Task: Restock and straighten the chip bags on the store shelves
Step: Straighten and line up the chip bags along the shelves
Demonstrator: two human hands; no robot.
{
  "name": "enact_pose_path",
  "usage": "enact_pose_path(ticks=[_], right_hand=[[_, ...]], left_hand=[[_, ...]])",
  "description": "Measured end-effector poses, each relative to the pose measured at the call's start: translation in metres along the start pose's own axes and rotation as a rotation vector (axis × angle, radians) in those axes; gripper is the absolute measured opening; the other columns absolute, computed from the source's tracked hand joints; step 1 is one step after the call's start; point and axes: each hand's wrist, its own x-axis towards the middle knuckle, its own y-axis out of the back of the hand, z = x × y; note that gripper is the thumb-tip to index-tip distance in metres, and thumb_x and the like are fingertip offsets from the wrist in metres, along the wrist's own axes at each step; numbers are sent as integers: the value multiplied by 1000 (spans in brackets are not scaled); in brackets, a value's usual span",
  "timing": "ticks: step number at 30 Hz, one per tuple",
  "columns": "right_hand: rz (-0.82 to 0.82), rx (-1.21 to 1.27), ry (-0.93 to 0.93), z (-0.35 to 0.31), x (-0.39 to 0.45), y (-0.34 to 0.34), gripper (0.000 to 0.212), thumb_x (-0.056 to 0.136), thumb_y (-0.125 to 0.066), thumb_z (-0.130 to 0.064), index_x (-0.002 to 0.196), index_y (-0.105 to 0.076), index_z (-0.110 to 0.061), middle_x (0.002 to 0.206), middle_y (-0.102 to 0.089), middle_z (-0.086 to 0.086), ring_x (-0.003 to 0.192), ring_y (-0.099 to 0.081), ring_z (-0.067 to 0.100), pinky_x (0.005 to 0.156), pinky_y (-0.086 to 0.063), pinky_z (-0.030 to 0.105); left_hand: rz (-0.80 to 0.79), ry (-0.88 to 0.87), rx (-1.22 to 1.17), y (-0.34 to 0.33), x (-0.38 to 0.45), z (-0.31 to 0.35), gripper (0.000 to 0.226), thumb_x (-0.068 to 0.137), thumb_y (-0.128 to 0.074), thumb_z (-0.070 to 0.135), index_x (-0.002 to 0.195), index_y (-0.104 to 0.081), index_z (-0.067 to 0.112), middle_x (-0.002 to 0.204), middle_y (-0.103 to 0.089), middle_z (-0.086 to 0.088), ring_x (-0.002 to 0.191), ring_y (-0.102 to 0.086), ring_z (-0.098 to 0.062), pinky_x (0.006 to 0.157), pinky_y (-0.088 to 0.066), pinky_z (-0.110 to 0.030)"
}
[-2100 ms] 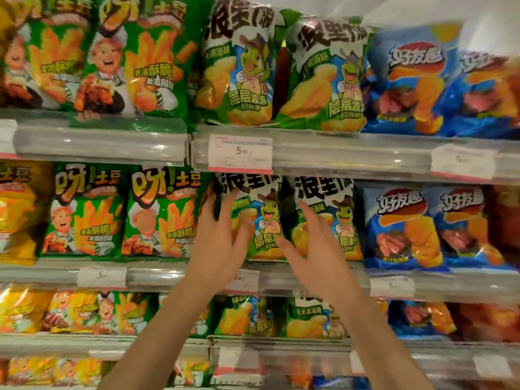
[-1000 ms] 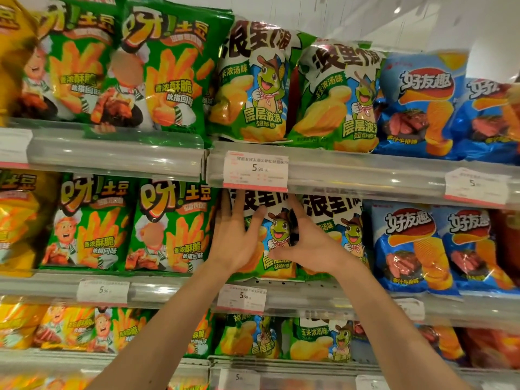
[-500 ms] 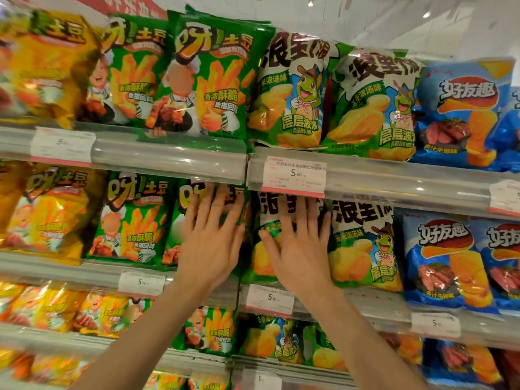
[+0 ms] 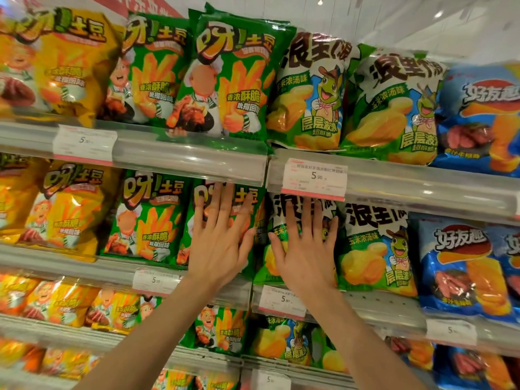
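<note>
On middle-shelf chip bags (image 4: 281, 266), flat hands (image 4: 218, 246).

I see bright overhead store light glaring off the shelf rails (image 4: 191, 161), with wide-angle bending and blurred left-edge bags (image 4: 25, 68).

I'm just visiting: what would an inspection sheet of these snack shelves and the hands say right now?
Surface: middle shelf, clear front rail with price tags.
Job's things: green fries bag under the left hand; green frog bag under the right hand. Both bags upright.
Clutter: nothing seen.
Grip: both hands flat, fingers straight, pressing the bag fronts.
Cables: nothing seen.
Surroundings: yellow bags to the left, blue bags to the right, stocked shelves above and below, 5.90 price tag.
</note>
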Motion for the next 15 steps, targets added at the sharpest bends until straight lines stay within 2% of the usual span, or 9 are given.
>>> enact_pose_path(ticks=[5, 11, 15], right_hand=[[1, 39, 2, 0, 0, 2, 73, 102, -20, -63, 159, -23, -18, 165, -16, 18, 153, -12, 35, 119, -8, 64], [21, 181, 7, 8, -3, 10, 77, 101, -21, -66, 161, -10, -18, 168, -8, 13, 155, 0, 28, 122, -7, 58], [58, 289, -23, 19, -12, 21, 75, 101, -25, -64, 161, -6, -22, 168, -5, 8, 155, 0, 24, 124, -4, 53]], left_hand=[[-8, -6, -32, 3, -1, -1, 64, 102, -41, 45, 158, -25, 20, 167, -8, -17, 155, -4, -34, 119, -15, -64], [-13, 15, -148, 17, -2, 3, 61, 101, -42, 45, 156, -33, 20, 166, -15, -14, 155, -6, -31, 121, -13, -60], [11, 19, -265, 28, -4, 24, 57, 101, -43, 43, 152, -39, 17, 161, -30, -14, 151, -21, -32, 121, -19, -54]])
